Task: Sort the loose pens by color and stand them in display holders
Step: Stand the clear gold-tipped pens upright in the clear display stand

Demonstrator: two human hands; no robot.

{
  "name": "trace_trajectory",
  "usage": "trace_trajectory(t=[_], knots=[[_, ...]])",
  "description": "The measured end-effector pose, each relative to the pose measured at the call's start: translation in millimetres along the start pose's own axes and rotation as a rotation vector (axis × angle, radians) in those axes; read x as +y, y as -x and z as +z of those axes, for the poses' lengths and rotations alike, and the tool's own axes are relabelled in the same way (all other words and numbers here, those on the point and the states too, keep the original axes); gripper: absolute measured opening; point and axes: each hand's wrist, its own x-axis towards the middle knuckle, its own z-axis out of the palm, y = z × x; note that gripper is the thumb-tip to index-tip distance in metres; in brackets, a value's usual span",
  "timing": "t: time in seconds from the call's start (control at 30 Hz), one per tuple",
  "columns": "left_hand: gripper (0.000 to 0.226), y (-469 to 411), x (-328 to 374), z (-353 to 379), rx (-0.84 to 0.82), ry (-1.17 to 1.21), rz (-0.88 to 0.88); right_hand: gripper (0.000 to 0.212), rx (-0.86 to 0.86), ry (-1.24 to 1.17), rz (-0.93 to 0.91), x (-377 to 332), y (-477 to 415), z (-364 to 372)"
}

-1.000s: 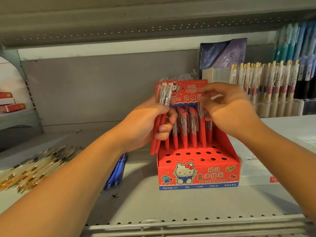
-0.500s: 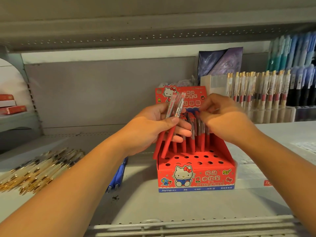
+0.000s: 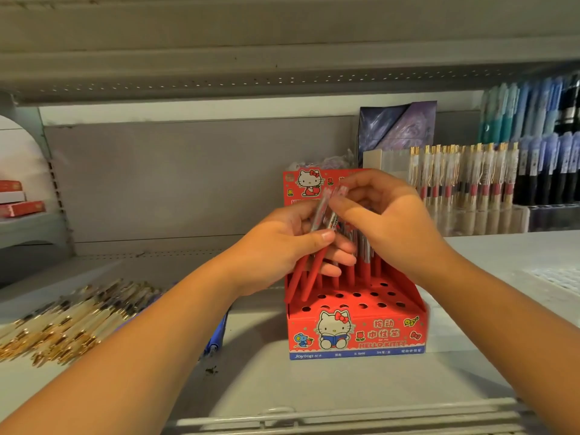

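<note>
Red pens (image 3: 314, 274) sit bunched in the left hand (image 3: 276, 249), fingers curled round them like a ready supply, while the right hand (image 3: 389, 221) pinches the top of one, probably to drop it into the free holes of the cardboard holder (image 3: 376, 335) just below.

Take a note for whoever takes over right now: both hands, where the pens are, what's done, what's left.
Left hand grips a bunch of red pens above the holder.
Right hand pinches the top of one of them.
Done: some standing pens fill part of the holder's back rows.
Left: seat the held bunch in the empty front holes, then sort the gold pens and blue pens lying loose on the shelf at left.
</note>
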Motion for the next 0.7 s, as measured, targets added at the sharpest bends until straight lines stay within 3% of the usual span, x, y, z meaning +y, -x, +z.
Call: trace_trajectory(t=[0.33, 0.47, 0.7], knots=[[0.028, -2.6, 2.2, -5.8, 0.100, -0.026, 0.035, 0.020, 0.131, -0.266, 0.104, -4.7, -6.2, -15.4], [0.025, -2.6, 2.6, -5.4, 0.196, -0.128, 0.053, 0.021, 0.130, -0.080, 0.065, -0.6, -6.2, -28.9], [0.036, -4.4, 8.9, -5.4, 0.192, 0.083, 0.004, 0.031, 0.171, 0.244, -0.037, 13.2, -5.1, -43.8]])
